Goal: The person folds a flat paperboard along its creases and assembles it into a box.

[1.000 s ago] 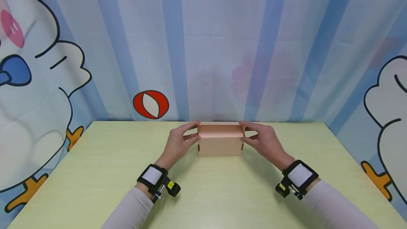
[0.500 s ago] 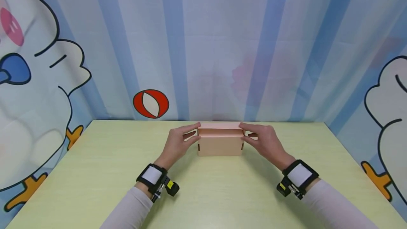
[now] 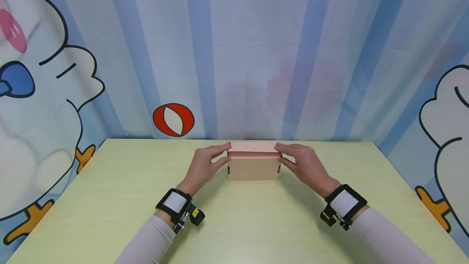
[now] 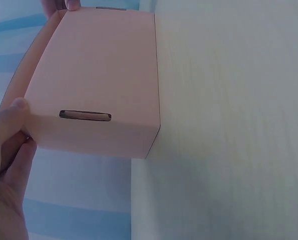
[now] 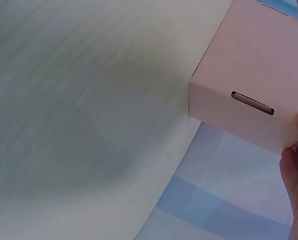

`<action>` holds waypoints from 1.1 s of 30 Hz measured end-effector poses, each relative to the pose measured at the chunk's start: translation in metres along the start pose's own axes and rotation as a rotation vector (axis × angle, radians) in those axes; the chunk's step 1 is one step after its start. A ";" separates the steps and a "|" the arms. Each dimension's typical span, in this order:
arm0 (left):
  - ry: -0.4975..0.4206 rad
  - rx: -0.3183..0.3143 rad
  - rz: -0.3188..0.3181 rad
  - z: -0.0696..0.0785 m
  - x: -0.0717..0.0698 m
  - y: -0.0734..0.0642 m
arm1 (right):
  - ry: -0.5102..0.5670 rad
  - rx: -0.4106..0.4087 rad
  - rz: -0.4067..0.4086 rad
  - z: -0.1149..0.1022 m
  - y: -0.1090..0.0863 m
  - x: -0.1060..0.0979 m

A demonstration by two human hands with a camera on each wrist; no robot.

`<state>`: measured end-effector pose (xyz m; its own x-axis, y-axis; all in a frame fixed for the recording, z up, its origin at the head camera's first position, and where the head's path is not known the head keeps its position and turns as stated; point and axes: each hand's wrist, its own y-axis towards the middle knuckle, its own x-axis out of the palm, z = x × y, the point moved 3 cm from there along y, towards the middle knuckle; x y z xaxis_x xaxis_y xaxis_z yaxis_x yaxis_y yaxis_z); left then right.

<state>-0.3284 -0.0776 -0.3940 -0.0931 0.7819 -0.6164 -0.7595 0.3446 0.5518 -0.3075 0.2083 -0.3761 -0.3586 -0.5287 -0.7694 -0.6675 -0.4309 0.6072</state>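
Note:
A small plain cardboard box (image 3: pixel 253 169) stands on the table near its back edge in the head view. Its lid (image 3: pixel 253 146) is tilted forward over the top, and a narrow gap remains above the front panel. At the box's left end my left hand (image 3: pixel 204 164) grips the corner, fingertips on the lid and thumb at the front edge. My right hand (image 3: pixel 307 166) holds the right end in the same way. Slots show at the ends of the box (image 4: pixel 96 65) in the left wrist view. The box's inside is hidden.
A pale wooden table (image 3: pixel 242 223) lies under both forearms. Directly behind its back edge hangs a blue and white striped curtain (image 3: pixel 249 60) with cartoon ducks and a red ball print. Both wrists wear black camera mounts.
The box's lid has come forward and down, narrowing the opening to a thin gap. Both hands stay at the box's ends, fingertips lowering slightly with the lid.

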 end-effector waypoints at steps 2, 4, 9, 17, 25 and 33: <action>0.026 0.020 0.007 0.000 0.000 0.000 | -0.012 -0.009 -0.002 -0.001 0.000 0.000; 0.042 0.036 0.011 0.000 -0.001 0.000 | -0.020 -0.015 -0.001 -0.001 0.000 0.000; 0.057 0.038 0.004 0.002 -0.001 0.001 | -0.031 -0.035 0.012 -0.001 0.000 0.000; 0.088 0.060 0.008 0.002 -0.003 0.001 | -0.034 -0.053 0.022 -0.002 -0.001 0.001; 0.113 0.086 -0.001 0.000 -0.002 0.001 | -0.026 -0.059 0.006 -0.001 0.000 0.002; 0.192 0.160 -0.014 0.002 -0.002 0.002 | -0.028 -0.101 0.033 -0.001 -0.002 0.003</action>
<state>-0.3283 -0.0780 -0.3908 -0.2157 0.6684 -0.7119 -0.6515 0.4446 0.6148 -0.3067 0.2071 -0.3798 -0.3987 -0.5236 -0.7529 -0.5862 -0.4859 0.6483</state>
